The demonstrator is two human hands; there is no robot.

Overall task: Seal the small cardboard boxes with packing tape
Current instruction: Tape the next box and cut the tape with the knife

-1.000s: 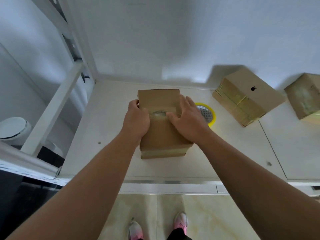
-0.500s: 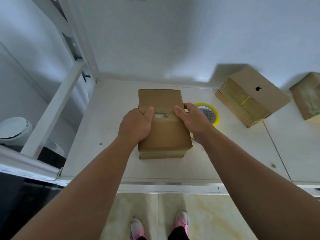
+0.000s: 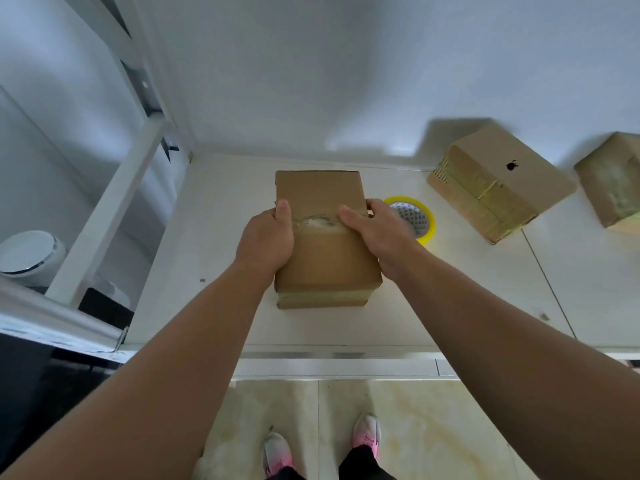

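- Small cardboard box [image 3: 320, 192], head view: it sits flat near the middle of the table [image 3: 225, 271], closer to the back edge than the front edge, with its long sides running front to back.
- A glossy strip of packing tape [image 3: 325, 251] covers the near half of its top and runs down the front face. The strip ends in a wrinkled patch halfway along the top.
- The left grip [image 3: 265, 242] is clamped on the box's left side. The thumb lies on top beside the wrinkled end and the fingers curl down over the left edge.
- The right grip [image 3: 379, 230] is clamped on the right side in the same way, with the thumb on top at the tape end and the fingers hooked over the right edge.
- The box lies between the two grips, and the tape end lies between the thumbs.
- Step, as I judge it: pressing and smoothing a laid strip, or steadying the box to turn it.
- The next move likely calls for rubbing the wrinkle flat, then reaching for more tape to cover the far half.
- The yellow tape roll [image 3: 430, 225] lies on the table just right of the box, partly hidden behind the right grip.
- Two more boxes sit toward the table's back right: a logo-marked box [image 3: 502, 181] and a second taped box [image 3: 613, 181]. Both show tape bands.
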